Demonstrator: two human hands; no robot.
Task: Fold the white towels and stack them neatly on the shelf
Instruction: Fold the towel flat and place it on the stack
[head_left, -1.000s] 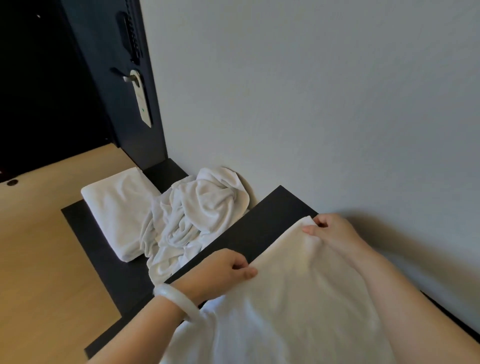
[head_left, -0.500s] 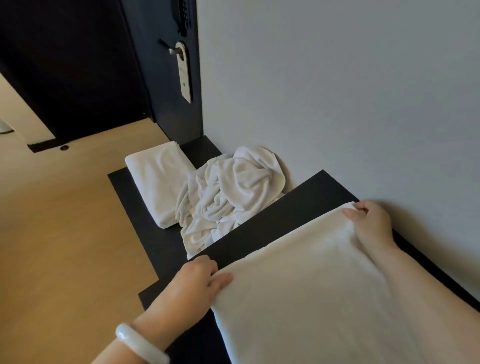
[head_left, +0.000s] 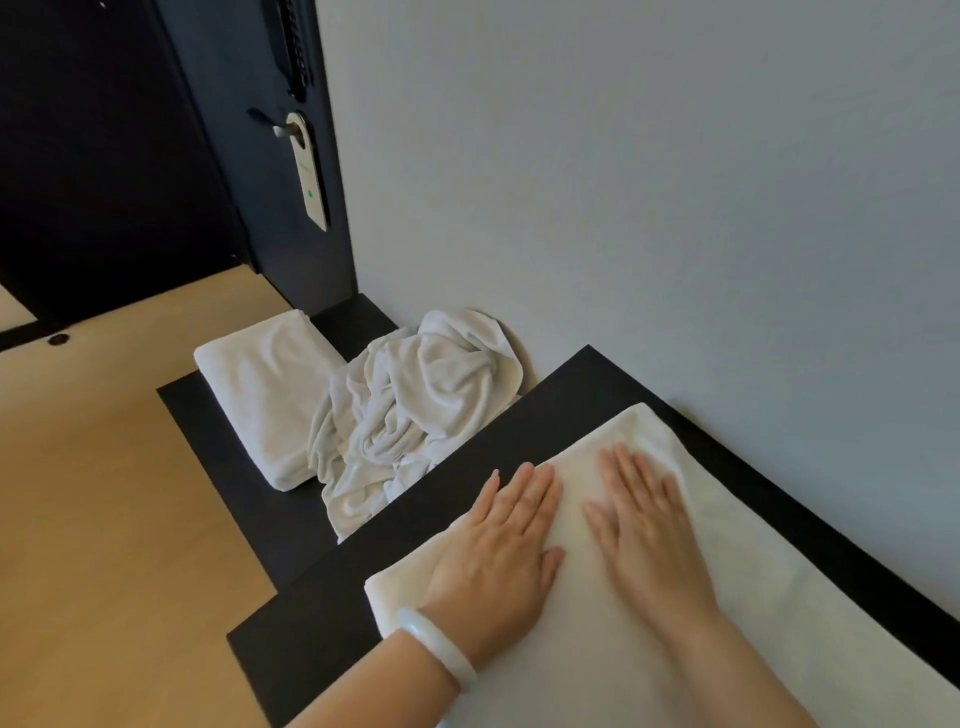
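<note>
Spreading across the left is a light wooden floor (head_left: 93, 509), with a dark door (head_left: 104, 156) behind it. A pale door hanger (head_left: 310, 171) with a green dot hangs from the door's handle. Next comes a low black shelf (head_left: 197, 410) beside the floor. On it lies a folded white towel (head_left: 260, 395), and just right of that, touching it, a crumpled white towel (head_left: 415, 405) is heaped against the wall. A higher black surface (head_left: 467, 493) runs diagonally rightward along the wall, its edge hiding part of the heap. On this surface lies a flat white towel (head_left: 805, 597). The left hand (head_left: 498, 540), a pale bangle (head_left: 441, 649) on its wrist, rests palm down near that towel's left edge, fingers straight and together, gripping nothing. Just beside it the right hand (head_left: 649, 530) presses flat on the same towel, fingers straight and slightly spread, holding nothing. A plain grey-white wall (head_left: 675, 182) fills the right side.
</note>
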